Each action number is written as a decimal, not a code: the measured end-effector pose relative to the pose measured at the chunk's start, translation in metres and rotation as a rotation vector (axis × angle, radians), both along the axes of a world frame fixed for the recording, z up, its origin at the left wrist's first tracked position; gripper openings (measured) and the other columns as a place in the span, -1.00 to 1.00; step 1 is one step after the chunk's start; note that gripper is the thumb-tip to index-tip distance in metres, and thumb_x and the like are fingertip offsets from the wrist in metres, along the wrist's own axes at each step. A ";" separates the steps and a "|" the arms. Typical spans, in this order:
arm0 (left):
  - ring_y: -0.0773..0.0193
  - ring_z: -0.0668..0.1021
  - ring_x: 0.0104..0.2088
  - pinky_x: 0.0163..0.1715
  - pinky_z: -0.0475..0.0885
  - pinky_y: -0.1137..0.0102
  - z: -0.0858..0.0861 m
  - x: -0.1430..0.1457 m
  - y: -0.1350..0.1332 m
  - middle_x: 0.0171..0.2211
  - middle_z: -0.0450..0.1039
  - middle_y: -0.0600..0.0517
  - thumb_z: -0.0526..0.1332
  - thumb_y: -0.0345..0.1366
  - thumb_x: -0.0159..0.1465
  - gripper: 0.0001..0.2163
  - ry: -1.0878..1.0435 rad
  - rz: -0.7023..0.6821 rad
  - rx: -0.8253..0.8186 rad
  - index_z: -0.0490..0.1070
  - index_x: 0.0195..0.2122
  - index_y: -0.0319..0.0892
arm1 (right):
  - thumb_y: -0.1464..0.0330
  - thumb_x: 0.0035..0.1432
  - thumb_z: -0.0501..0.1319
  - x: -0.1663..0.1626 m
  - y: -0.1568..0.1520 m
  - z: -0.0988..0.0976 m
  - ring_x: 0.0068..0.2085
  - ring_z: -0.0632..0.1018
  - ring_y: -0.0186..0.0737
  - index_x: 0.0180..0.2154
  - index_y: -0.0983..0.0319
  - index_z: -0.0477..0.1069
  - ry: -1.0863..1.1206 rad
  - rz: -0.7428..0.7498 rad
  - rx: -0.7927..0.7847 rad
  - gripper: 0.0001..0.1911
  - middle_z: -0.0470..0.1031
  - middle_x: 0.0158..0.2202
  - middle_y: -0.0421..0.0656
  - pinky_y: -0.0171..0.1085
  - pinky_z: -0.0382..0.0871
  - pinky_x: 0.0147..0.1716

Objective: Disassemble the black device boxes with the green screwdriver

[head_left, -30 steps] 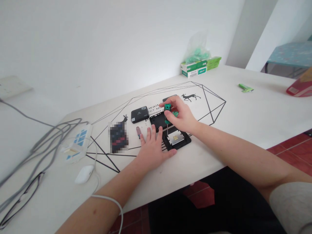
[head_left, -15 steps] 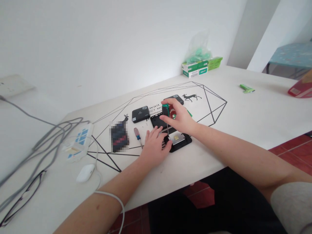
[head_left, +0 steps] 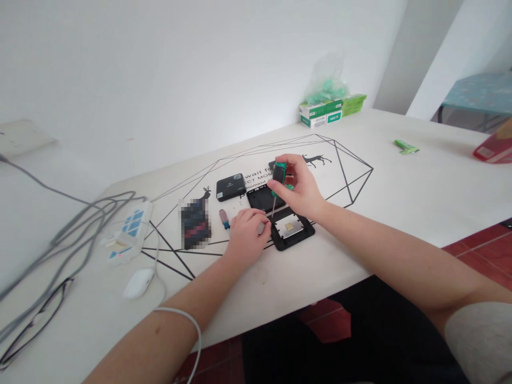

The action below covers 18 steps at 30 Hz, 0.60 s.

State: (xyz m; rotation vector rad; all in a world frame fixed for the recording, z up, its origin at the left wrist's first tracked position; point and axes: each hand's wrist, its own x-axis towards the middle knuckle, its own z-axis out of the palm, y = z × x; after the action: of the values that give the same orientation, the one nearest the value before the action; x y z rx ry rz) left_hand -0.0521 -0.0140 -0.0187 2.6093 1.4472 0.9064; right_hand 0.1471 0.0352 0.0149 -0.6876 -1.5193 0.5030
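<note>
The right hand hides most of a far black case, some of the printed lettering and part of a small green object. Whether the tip of the green-handled screwdriver touches the near open case cannot be told. Curled fingers hide what, if anything, the left hand grips; it also covers the lower shaft of the second screwdriver. A mosaic masks the dark item to the left. Print on the far boxes is illegible. The picture's edges cut off the red package, blue table, wall socket and grey sleeve.
</note>
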 end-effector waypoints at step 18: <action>-0.03 0.52 0.10 0.16 0.41 0.05 0.012 -0.001 -0.005 0.05 0.51 -0.17 0.11 -0.19 0.46 -0.72 0.103 -0.120 -0.026 0.45 0.10 -0.16 | 0.30 0.24 0.31 0.004 -0.001 0.001 -0.21 0.51 -0.27 0.08 0.15 0.32 -0.162 -0.075 0.150 -0.61 0.48 0.00 -0.08 -0.31 0.49 -0.41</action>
State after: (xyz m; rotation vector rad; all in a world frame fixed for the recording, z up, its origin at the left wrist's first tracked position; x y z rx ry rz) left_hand -0.0533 -0.0191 -0.0071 2.7263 1.2957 0.7469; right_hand 0.1509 0.0339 0.0156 -0.6780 -1.6582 0.2781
